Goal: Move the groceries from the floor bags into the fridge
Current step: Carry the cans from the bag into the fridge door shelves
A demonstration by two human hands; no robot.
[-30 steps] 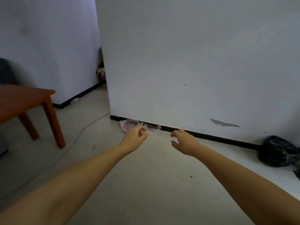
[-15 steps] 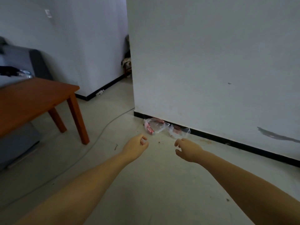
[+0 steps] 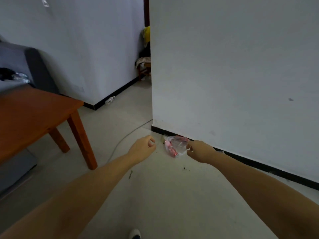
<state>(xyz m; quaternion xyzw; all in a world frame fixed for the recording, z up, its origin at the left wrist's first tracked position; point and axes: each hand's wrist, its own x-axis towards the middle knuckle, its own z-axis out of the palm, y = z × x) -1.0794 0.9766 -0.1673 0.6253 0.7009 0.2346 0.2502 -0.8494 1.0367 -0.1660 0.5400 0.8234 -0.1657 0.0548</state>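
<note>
**Both hands out by the bag at the wall corner**

So there's a clear plastic bag (image 3: 176,145) with something pink-red inside, lying on the floor (image 3: 164,195) right against the black skirting at the wall corner. Right hand (image 3: 200,151) is at the bag's right edge, fingers loosely curled; can't tell if its grip has actually caught the plastic. Left hand (image 3: 142,149) is just left of the bag, not touching, fingers loosely curled round nothing. Wooden bench (image 3: 34,114) stands off left.

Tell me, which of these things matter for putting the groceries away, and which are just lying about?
Job: clear plastic bag with red packets, left hand, right hand.

Lying about: wooden table, grey cable, sofa.
</note>
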